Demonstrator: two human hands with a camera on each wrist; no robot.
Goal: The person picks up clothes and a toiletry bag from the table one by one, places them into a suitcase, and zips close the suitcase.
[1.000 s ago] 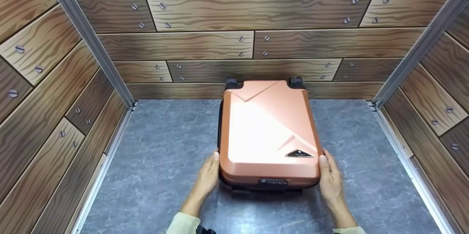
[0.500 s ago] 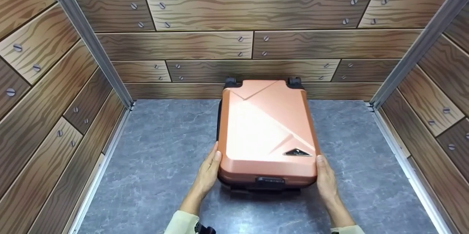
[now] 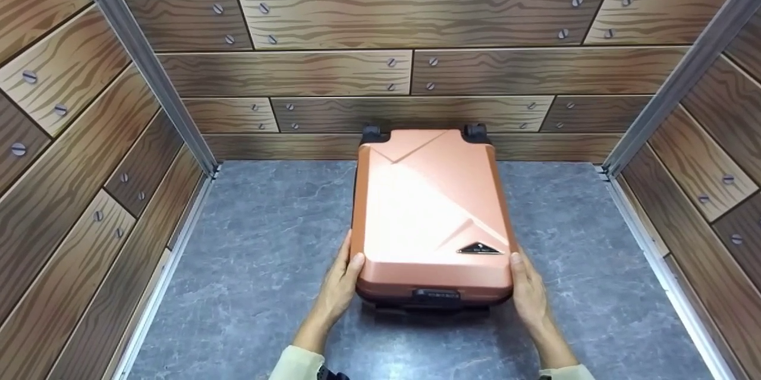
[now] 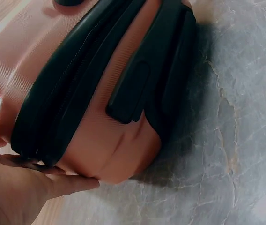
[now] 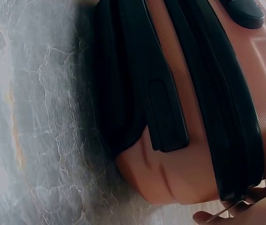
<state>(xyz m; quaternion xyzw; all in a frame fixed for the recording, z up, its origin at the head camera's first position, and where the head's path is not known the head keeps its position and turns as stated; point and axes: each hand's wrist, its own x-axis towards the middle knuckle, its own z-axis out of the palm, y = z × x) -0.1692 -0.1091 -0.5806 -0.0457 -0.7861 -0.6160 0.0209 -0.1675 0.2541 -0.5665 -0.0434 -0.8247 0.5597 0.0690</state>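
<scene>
An orange-pink hard-shell suitcase [image 3: 437, 195] is laid on its back on the grey, marble-patterned floor [image 3: 267, 225], its wheeled end turned toward the back wall and its other end toward the person. Whether its near end is raised from the floor cannot be told. Its front is marked with angular creases and a dark triangular badge [image 3: 480, 248], and part of it is whitened by glare. Black wheels [image 3: 373, 133] are set at the two far corners. A black fitting [image 3: 437, 297] is mounted at the middle of the near edge.

The suitcase is gripped near its close corners by both hands: its left side is held by the left hand [image 3: 339, 285], its right side by the right hand [image 3: 530, 294], with the thumbs laid along the upper edges. By the wrist views, fingers are wrapped against the sides.

Pale sleeves [image 3: 297, 363] are worn on both arms. The floor is bounded by plank-patterned walls [image 3: 339, 17], joined at the corners by metal strips [image 3: 140, 65].
</scene>
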